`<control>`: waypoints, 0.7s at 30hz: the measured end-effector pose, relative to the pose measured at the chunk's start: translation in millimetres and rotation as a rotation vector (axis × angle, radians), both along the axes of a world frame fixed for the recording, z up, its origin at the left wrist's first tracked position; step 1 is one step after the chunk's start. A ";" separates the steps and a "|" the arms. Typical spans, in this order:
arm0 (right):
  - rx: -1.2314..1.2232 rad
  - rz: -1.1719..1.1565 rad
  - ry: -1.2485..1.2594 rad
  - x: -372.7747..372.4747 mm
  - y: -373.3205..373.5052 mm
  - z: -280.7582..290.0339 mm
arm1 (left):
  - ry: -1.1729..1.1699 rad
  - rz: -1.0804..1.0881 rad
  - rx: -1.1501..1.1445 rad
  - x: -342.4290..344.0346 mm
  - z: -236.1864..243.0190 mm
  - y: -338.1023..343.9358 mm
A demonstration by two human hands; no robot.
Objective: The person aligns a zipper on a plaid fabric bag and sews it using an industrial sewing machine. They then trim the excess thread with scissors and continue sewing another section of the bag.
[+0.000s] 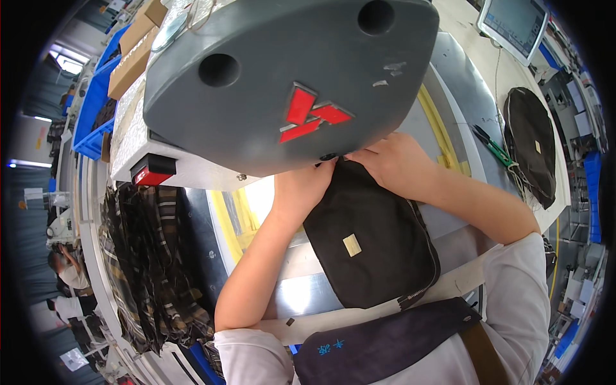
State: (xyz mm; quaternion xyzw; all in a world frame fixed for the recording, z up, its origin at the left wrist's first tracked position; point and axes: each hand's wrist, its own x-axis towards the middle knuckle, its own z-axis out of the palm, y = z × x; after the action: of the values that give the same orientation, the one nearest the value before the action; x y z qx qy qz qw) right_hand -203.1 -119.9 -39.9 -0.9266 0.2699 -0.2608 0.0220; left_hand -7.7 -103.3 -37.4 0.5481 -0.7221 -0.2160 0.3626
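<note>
A dark fabric bag panel [378, 256] lies in front of me, with a zipper along its right and lower edge and a small cream label near its middle. Its narrow far end runs up beneath the grey head [256, 122] of a machine. At that end my left hand [304, 189] is closed on the left edge, fingertips partly hidden by the machine head. My right hand [394, 163] pinches the same end from the right, its fingers bent and close together. What lies beyond the fingertips, under the head, is hidden.
Striped and dark cloth pieces [154, 256] are piled at the left. On the right, another dark panel [531, 147] lies beside green-handled snips [493, 146]. A screen [513, 29] stands far right; blue bins [96, 109] and cardboard boxes [133, 61] far left. Yellow tape [436, 122] marks the work plate.
</note>
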 end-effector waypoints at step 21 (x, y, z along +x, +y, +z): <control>-0.164 0.029 0.174 4.2 3.8 5.9 | -0.154 -0.001 -0.043 11.4 -8.9 1.5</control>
State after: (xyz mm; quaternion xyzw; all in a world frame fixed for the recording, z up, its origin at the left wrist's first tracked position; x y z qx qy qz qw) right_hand -198.9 -116.1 -33.9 -0.9482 0.2350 -0.2005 -0.0734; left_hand 3.7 -101.8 -46.3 0.5548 -0.7525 -0.1579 0.3177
